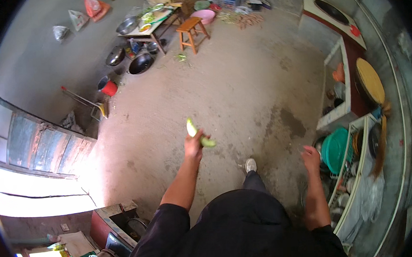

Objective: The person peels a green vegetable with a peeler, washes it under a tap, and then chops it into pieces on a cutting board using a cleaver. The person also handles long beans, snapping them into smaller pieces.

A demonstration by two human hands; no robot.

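Observation:
My left hand (193, 146) is closed around a long, pale green vegetable (207, 142), possibly a cucumber or gourd. One end sticks out above my fingers and looks pale; the other bends off to the right, and the middle is hidden in my grip. Out to the right, my right hand (311, 157) hangs with its fingers partly curled. A blurred thin shape shows by its fingertips, too small to identify. The nearest thing to that hand is a teal plastic basin (335, 150) at the rack, and I cannot tell if they touch.
A wooden stool (190, 27), a pink basin (203, 16) and a low table (154, 29) with vegetables are ahead. A wok (140, 64) and red bucket (108, 87) stand left, near an open door (38, 140). A tiled stove (334, 15) and dish rack (352, 175) line the right wall.

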